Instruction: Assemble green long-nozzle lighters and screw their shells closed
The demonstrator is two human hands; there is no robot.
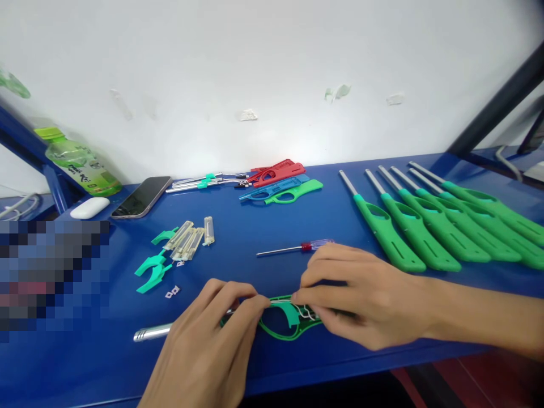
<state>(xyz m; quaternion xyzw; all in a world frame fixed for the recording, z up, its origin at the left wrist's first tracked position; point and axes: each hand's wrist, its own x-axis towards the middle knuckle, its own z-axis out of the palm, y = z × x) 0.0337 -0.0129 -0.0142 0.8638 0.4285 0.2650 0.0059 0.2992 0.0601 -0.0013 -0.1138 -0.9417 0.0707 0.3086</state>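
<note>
A green gas lighter half-shell (283, 336) lies open-side up at the table's front, with a teal trigger (289, 313) and white wires (306, 311) showing inside. Its metal tube (152, 332) sticks out to the left. My left hand (216, 334) is closed around the neck, fingertips pressed on the upper edge beside the trigger. With fingers pinched together, my right hand (361, 294) grips the handle part near the wires and hides much of it. Just behind that hand lies a screwdriver (293, 249) with a red and clear handle.
Several green lighters (391, 235) lie in a row at right. Clear fuel tanks (187, 241), teal triggers (153, 271) and small white pieces (173, 292) lie left. Farther back are metal tubes (195, 183), red shells (278, 171), a phone (142, 197), a white case (89, 208) and a bottle (80, 164).
</note>
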